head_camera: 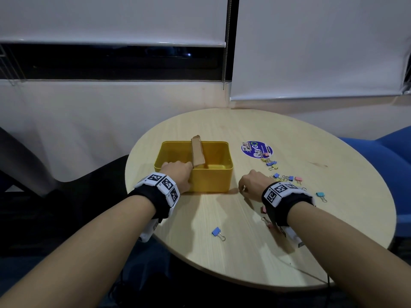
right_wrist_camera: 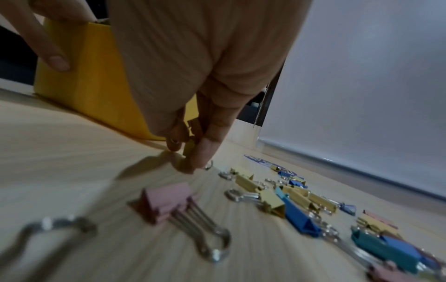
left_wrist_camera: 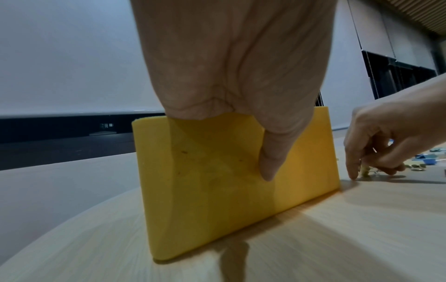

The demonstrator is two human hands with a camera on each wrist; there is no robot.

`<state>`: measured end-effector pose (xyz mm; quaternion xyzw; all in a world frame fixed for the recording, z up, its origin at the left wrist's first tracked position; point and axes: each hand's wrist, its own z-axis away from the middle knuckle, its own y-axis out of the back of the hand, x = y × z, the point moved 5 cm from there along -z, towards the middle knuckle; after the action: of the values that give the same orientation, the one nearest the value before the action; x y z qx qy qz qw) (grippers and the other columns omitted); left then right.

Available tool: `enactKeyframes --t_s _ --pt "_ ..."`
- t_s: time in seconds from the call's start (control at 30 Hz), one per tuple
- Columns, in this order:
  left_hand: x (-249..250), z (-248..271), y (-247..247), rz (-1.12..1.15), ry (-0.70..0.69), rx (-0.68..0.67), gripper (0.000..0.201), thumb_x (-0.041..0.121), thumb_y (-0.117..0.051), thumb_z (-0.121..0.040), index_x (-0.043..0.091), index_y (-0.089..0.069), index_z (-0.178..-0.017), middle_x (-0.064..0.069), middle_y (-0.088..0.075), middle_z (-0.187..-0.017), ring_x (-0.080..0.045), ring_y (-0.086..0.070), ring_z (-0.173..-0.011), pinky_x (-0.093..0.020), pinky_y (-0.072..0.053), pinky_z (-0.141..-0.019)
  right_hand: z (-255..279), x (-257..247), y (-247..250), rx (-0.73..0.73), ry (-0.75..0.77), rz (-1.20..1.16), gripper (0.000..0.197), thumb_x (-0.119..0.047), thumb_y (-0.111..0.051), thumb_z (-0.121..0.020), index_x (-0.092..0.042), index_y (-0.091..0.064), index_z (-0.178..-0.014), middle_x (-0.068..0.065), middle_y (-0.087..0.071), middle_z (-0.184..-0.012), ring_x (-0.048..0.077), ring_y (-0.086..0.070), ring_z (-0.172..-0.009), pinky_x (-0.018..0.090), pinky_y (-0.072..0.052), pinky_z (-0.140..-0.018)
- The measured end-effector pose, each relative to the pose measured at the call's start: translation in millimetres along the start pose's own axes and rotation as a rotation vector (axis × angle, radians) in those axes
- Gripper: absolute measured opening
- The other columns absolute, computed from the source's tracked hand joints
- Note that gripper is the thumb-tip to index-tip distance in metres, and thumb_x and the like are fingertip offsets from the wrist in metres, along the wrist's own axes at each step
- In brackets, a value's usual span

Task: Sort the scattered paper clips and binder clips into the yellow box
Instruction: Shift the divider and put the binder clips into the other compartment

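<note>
A round pale wood table (head_camera: 289, 252) stands by a cream wall (head_camera: 89, 103). White roller blinds (head_camera: 311, 45) hang above, dark window (head_camera: 111, 61) showing under the left one. A blue chair (head_camera: 389, 156) sits right of the table.

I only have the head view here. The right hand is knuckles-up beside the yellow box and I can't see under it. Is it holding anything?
Observer: Yes. In the right wrist view the right hand pinches a yellow binder clip between thumb and fingers, low over the table.
Operator: And the left hand, where is its thumb? My view hides it.
Observer: In the left wrist view the left hand has its thumb pressed flat on the outside of the yellow box.
Operator: Anything near the right wrist that I can't make out?
Observer: A pink binder clip lies on the table just behind the right hand, wire handles pointing toward the wrist camera.
</note>
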<state>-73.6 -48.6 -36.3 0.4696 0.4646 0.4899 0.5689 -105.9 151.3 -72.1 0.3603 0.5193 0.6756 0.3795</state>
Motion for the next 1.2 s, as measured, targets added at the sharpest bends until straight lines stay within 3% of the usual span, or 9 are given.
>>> enactKeyframes --t_s 0.17,0.33,0.5,0.67,0.8,0.9,0.97,1.07,1.2 --pt "-0.7 -1.3 -1.2 0.005 -0.001 0.0 0.027 0.027 -0.053 -0.092 0.017 -0.05 -0.116 -0.003 -0.064 -0.107 -0.024 -0.061 -0.098 -0.038 -0.042 -0.093 -0.7 7.1 20.2 0.051 -0.045 -0.048 0.029 -0.014 -0.048 -0.095 -0.008 -0.061 -0.121 0.016 -0.06 -0.118 0.031 -0.063 -0.101 0.036 -0.053 -0.086" --pt "-1.0 -1.7 -0.9 0.001 -0.009 0.01 0.025 0.027 -0.053 -0.092 0.017 -0.05 -0.115 -0.003 -0.064 -0.105 -0.024 -0.061 -0.096 -0.037 -0.042 -0.091 -9.9 18.1 74.5 0.308 -0.059 -0.178 0.025 -0.008 -0.04 -0.097 -0.003 -0.063 -0.106 0.017 -0.066 -0.108 0.035 -0.063 -0.102 0.041 -0.051 -0.088" --pt "-1.1 -3.0 -1.0 0.003 -0.011 0.009 0.024 0.026 -0.053 -0.091 0.018 -0.049 -0.113 -0.003 -0.064 -0.104 -0.023 -0.061 -0.096 -0.037 -0.041 -0.091 -12.5 -3.5 110.8 0.451 0.072 -0.37 0.035 -0.01 -0.045 -0.098 -0.012 -0.057 -0.131 0.01 -0.065 -0.122 0.027 -0.059 -0.115 0.035 -0.044 -0.101" --pt "-2.0 -3.5 -3.3 0.012 -0.014 0.006 0.025 0.026 -0.053 -0.091 0.018 -0.049 -0.114 -0.002 -0.064 -0.105 -0.023 -0.061 -0.097 -0.038 -0.041 -0.092 -11.5 -18.9 95.1 0.262 0.1 -0.395 0.045 -0.027 -0.043 -0.101 -0.022 -0.038 -0.145 0.005 -0.061 -0.13 0.023 -0.055 -0.12 0.034 -0.042 -0.103" --pt "-1.4 -3.6 -2.1 0.0 -0.01 0.009 0.025 0.026 -0.052 -0.092 0.018 -0.049 -0.116 -0.003 -0.063 -0.107 -0.024 -0.061 -0.098 -0.038 -0.041 -0.093 0.5 -1.3 85.4 0.219 0.075 -0.428 0.048 -0.017 -0.038 -0.101 -0.024 -0.032 -0.148 0.001 -0.059 -0.134 0.023 -0.05 -0.127 0.031 -0.036 -0.107" --pt "-1.1 -3.4 -2.2 -0.003 -0.003 0.001 0.027 0.028 -0.053 -0.092 0.019 -0.049 -0.117 -0.002 -0.063 -0.108 -0.023 -0.061 -0.099 -0.038 -0.041 -0.094 8.1 22.3 74.8 0.227 -0.001 -0.47 0.051 -0.001 -0.037 -0.095 -0.021 -0.043 -0.141 0.002 -0.063 -0.125 0.02 -0.055 -0.121 0.027 -0.04 -0.102" --pt "-0.8 -2.8 -2.1 -0.005 0.0 0.004 0.028 0.029 -0.054 -0.092 0.018 -0.049 -0.117 -0.003 -0.063 -0.108 -0.024 -0.061 -0.099 -0.039 -0.042 -0.094 15.3 33.5 66.4 0.189 -0.028 -0.404 0.042 0.0 -0.042 -0.09 -0.018 -0.059 -0.125 0.001 -0.067 -0.11 0.018 -0.06 -0.108 0.022 -0.046 -0.091" --pt "0.5 -0.9 -1.4 -0.01 0.007 0.008 0.028 0.029 -0.054 -0.091 0.018 -0.05 -0.117 -0.004 -0.063 -0.108 -0.024 -0.061 -0.1 -0.039 -0.042 -0.093 34.9 39.7 45.3 -0.079 -0.036 -0.281 0.025 -0.014 -0.07 -0.081 -0.016 -0.069 -0.106 -0.005 -0.063 -0.09 0.012 -0.058 -0.085 0.018 -0.047 -0.075" --pt "0.9 0.8 -0.7 -0.021 0.018 0.006 0.028 0.031 -0.055 -0.091 0.018 -0.05 -0.115 -0.004 -0.063 -0.106 -0.025 -0.061 -0.098 -0.038 -0.044 -0.09 59.1 39.8 10.7 -0.407 -0.053 -0.209 0.049 -0.034 -0.087 -0.063 -0.027 -0.066 -0.107 -0.009 -0.063 -0.097 0.013 -0.061 -0.089 0.024 -0.05 -0.079"
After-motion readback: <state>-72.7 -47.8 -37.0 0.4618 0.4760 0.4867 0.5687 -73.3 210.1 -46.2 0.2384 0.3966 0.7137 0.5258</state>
